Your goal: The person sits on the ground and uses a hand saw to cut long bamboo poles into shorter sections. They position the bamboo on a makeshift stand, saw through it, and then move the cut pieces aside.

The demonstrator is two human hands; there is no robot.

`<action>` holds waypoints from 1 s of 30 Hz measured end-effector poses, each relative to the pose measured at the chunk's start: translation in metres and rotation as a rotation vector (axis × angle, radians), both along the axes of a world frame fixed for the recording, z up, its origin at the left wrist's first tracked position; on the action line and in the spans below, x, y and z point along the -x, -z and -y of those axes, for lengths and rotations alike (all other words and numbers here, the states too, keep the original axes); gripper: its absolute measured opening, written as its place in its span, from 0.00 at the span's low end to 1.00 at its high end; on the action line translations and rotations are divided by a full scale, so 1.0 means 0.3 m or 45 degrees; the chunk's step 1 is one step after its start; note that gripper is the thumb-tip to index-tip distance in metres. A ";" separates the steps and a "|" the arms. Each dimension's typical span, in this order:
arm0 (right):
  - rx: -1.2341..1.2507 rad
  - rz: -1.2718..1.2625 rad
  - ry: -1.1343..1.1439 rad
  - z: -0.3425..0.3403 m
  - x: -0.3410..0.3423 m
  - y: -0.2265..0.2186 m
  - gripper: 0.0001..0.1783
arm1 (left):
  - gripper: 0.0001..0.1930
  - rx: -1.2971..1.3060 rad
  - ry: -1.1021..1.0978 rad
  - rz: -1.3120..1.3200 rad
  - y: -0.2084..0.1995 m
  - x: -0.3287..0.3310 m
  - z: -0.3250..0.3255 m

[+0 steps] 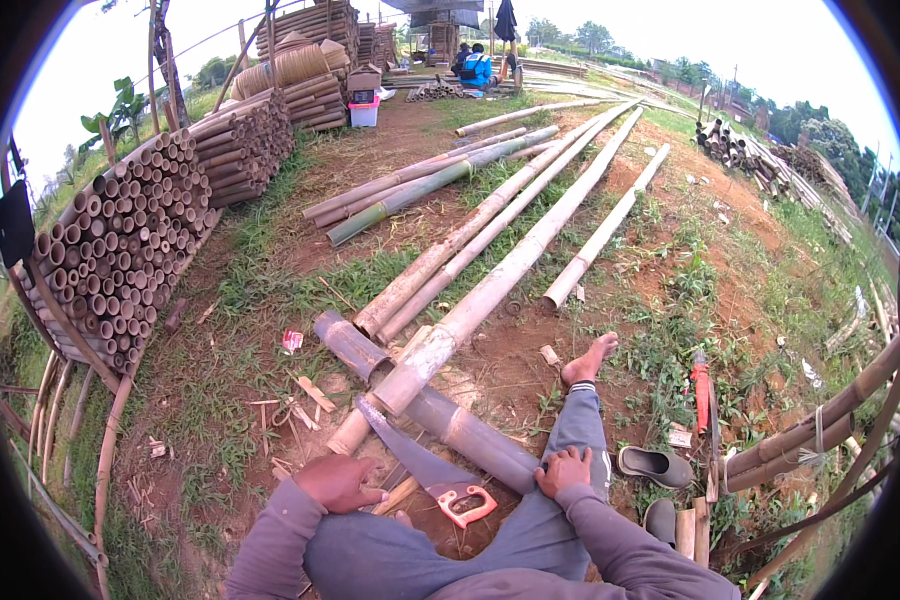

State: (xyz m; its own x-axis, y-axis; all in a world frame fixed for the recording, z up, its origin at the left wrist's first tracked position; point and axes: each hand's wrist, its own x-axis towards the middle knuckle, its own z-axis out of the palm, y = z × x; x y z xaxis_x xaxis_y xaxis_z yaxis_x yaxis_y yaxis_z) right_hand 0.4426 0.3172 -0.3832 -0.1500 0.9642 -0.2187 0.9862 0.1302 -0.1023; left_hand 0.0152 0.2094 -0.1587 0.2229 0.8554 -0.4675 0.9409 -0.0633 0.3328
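My left hand [342,483] is held over my left thigh, empty, its thumb and fingers apart. On my right leg lies my right hand [565,470], its fingers spread over the trouser cloth and holding nothing. Between my legs a handsaw rests with its orange handle [466,506] toward me; its dark blade [410,452] slants away to the left, near my left hand. Just beyond it, a long pale bamboo pole [510,270] has its near end resting across a thick, short bamboo piece [470,430] on the ground.
Other bamboo poles [470,240] lie ahead. Stacked bamboo tubes [130,240] stand at left. Bamboo offcuts [315,393] litter the ground. To my right are a dark clog [656,466] and an orange-handled tool [701,395]. A person in blue [478,68] sits far off.
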 end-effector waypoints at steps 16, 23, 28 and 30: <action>-0.021 0.008 -0.019 0.005 0.015 -0.006 0.31 | 0.33 -0.320 -0.100 0.124 0.043 0.056 0.035; -0.011 0.033 -0.006 -0.001 0.016 -0.011 0.31 | 0.32 -0.354 -0.108 0.118 0.035 0.051 0.042; -0.015 0.030 -0.021 -0.002 0.016 -0.011 0.31 | 0.32 -0.355 -0.110 0.134 0.044 0.056 0.040; -0.011 0.017 -0.021 -0.002 0.012 -0.007 0.31 | 0.32 -0.350 -0.115 0.143 0.042 0.056 0.039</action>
